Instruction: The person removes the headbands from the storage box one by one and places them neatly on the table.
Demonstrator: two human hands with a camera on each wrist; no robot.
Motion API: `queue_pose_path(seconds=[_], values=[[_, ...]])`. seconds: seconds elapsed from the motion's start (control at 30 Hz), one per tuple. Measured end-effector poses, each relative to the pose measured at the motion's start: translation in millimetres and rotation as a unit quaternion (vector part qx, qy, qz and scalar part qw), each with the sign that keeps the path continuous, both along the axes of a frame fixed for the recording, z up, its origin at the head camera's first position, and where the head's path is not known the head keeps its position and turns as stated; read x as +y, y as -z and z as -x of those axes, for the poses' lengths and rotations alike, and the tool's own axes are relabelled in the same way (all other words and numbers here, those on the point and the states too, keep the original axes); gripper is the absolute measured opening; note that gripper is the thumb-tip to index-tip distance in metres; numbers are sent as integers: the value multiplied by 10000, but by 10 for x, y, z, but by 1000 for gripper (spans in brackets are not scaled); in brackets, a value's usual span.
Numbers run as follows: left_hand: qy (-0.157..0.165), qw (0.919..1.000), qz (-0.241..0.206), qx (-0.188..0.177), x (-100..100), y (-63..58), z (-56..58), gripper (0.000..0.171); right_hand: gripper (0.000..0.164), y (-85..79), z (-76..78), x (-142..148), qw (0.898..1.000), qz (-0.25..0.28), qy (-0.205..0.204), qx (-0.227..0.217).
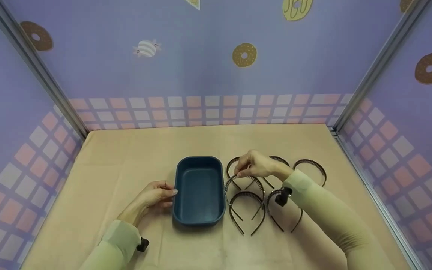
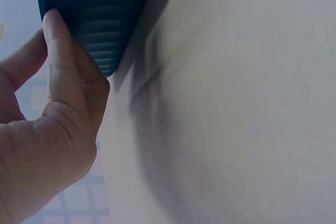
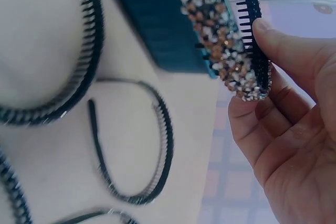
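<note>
Between the fingers and thumb of my right hand (image 1: 255,164) is a dark toothed headband (image 3: 223,38), pinched at the top of its arch. Its outer face is covered in white, copper and black sparkling stones. In the head view its arms hang toward me, overlapping another headband (image 1: 246,194) just right of the blue tray (image 1: 199,221). That deep, rectangular tray has rounded corners. My left hand (image 1: 152,197) is at its left side, and in the left wrist view the straight fingers (image 2: 60,66) touch the outer wall near the rim.
Several more toothed headbands lie on the beige cloth to the right of the tray, including one at the far right (image 1: 319,170) and one under my right wrist (image 1: 269,210). Purple patterned walls (image 1: 216,75) enclose the table's back and sides.
</note>
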State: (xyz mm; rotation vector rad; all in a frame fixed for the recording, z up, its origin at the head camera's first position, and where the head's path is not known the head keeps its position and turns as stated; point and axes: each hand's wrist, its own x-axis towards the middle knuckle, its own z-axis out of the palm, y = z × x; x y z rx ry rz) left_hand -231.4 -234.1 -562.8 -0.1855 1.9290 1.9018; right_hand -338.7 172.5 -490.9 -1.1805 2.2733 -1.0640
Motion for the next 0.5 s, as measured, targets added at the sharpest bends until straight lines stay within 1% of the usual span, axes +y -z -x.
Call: queue_pose_path(seconds=[0.2,0.37,0.5], values=[[21,10000,30,-12,4,-4,0,15,6,76,-28,341,9996,-18,257,-119],[8,10000,97,3,-6,-7,9,16,7,149,-31,581,9987,-27,505,-88],[-9,10000,76,-46,-15,1,15,18,8,203,-22,755,9974,-177,701,-66]])
